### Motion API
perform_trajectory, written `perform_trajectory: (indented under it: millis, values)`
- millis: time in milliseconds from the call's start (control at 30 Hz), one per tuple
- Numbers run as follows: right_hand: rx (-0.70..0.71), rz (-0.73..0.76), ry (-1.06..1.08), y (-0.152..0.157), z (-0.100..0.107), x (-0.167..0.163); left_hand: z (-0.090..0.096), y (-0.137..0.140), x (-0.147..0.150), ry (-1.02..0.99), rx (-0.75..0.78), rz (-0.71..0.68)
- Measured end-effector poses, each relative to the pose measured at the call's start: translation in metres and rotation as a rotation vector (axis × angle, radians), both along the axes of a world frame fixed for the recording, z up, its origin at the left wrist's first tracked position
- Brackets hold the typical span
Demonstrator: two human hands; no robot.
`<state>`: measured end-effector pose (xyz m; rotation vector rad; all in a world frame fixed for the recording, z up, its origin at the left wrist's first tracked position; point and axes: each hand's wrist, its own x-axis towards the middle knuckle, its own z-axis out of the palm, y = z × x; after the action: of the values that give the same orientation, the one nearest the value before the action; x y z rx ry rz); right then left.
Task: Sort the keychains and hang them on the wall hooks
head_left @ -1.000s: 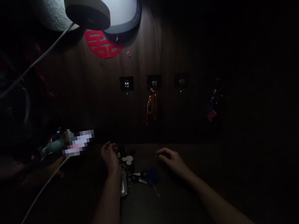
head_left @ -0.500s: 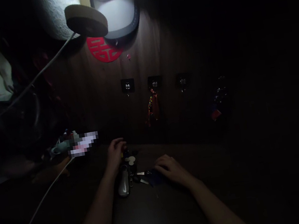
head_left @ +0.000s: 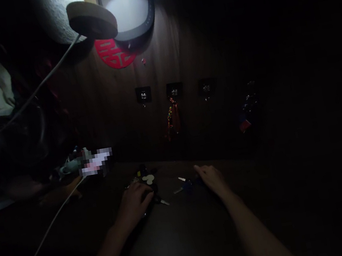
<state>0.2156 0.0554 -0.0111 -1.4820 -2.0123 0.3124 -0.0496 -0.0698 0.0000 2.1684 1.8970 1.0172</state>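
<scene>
The scene is dim. My left hand (head_left: 135,200) lies over a silver oval object that mostly hides beneath it, fingers bent down around it. A key (head_left: 164,202) with a dark head pokes out beside its thumb. Pale round discs (head_left: 148,179) and a small dark item with a yellow patch (head_left: 139,174) sit just beyond the fingers. To the right, my right hand (head_left: 214,179) is curled at a dark blue piece (head_left: 187,186), next to two keys, one bright (head_left: 182,179) and one duller (head_left: 178,190). Its fingertips are partly lost in shadow.
A white cable (head_left: 55,217) crosses the left side to a blurred, bright flat item (head_left: 96,161). A lamp with a round disc (head_left: 92,19) hangs above. Hooks (head_left: 143,95) and a beaded strand (head_left: 171,117) are on the back panel (head_left: 115,106), below a red paper ornament (head_left: 115,58).
My left hand has come back toward me from the far items onto the silver object. My right hand has moved right, and the blue piece with two keys has shifted right with it.
</scene>
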Motion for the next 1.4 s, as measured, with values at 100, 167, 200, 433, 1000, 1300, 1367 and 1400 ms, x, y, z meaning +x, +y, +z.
perform_trajectory:
  millis: [100,167,200,433,1000,1300,1367,1400]
  values:
    - [-0.052,-0.116,-0.027,-0.001,0.005,0.007,-0.002,0.003,0.006,0.054,-0.025,-0.064]
    - [-0.086,-0.171,-0.052,-0.002,0.009,0.010,-0.002,0.005,0.013,0.098,-0.045,-0.110]
    - [-0.103,-0.189,-0.059,-0.002,0.010,0.012,-0.002,0.006,0.017,0.117,-0.053,-0.133]
    - [-0.100,-0.097,0.222,0.001,0.015,0.016,0.003,0.025,0.043,0.178,-0.100,-0.282]
    - [-0.026,0.315,0.164,-0.019,0.009,-0.014,-0.014,0.068,0.054,-0.294,0.144,-0.245]
    - [-0.001,0.350,0.000,-0.022,0.005,-0.018,-0.006,0.064,0.034,-0.281,0.299,-0.013]
    - [0.010,0.344,0.003,-0.020,0.004,-0.018,-0.006,0.064,0.033,-0.216,0.281,-0.029]
    - [0.016,0.343,0.004,-0.019,0.003,-0.017,-0.005,0.063,0.034,-0.164,0.271,-0.042]
